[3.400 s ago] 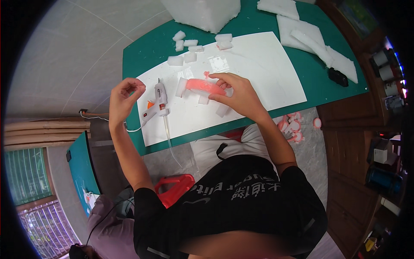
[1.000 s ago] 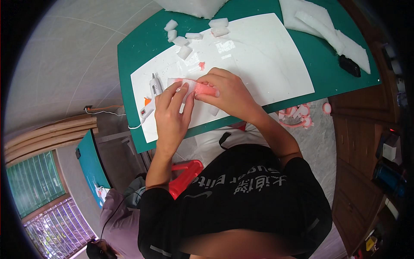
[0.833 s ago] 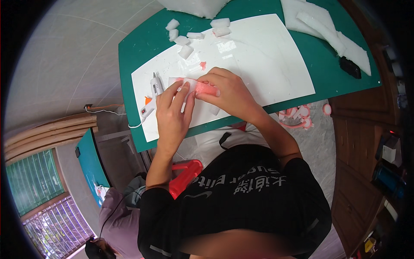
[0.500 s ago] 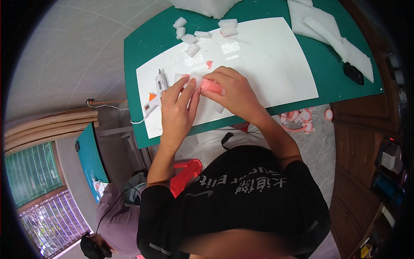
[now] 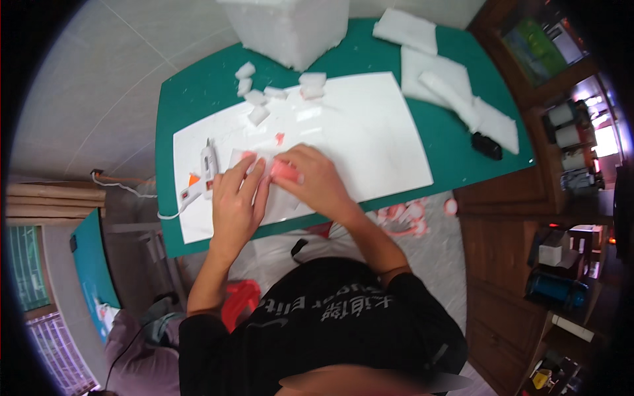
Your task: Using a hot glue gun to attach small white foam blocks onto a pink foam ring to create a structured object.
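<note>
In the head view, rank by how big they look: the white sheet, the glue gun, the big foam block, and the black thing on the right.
1. White sheet
2. Foam block, partly cut off at the top edge
3. Glue gun
4. Black thing

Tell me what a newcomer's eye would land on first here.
Both hands meet mid-sheet: the left hand and right hand press together on a pink-and-white foam piece over the white sheet. Just left of them lies a white glue gun. A big white foam block stands at the green mat's far edge.
</note>
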`<action>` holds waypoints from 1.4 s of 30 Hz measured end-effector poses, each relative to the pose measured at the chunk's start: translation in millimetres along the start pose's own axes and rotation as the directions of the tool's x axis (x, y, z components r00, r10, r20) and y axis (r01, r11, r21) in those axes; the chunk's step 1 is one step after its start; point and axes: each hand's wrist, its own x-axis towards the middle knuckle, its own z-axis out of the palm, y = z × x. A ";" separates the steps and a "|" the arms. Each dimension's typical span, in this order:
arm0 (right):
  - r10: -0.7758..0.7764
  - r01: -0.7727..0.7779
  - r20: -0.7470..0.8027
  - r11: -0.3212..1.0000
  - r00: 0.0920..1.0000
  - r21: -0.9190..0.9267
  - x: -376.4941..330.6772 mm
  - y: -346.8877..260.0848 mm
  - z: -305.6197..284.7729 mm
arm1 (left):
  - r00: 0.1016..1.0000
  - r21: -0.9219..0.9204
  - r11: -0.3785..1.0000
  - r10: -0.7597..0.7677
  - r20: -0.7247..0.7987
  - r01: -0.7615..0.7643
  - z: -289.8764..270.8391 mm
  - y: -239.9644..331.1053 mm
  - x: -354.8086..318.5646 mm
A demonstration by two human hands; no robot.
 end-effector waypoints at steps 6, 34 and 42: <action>-0.010 0.012 0.039 0.999 0.999 -0.050 2.0 0.5 -5.1 | 0.994 -0.009 0.998 0.060 -0.090 -0.061 2.0 2.4 0.0; -0.019 0.018 0.099 1.000 0.995 0.013 -0.6 -2.7 7.1 | 0.985 0.006 0.996 0.088 -0.151 -0.088 10.8 -15.8 -16.2; 0.052 -0.047 0.077 0.997 0.996 -0.063 1.4 -9.3 5.7 | 0.983 0.037 0.995 0.099 -0.154 -0.094 5.5 -12.7 -11.6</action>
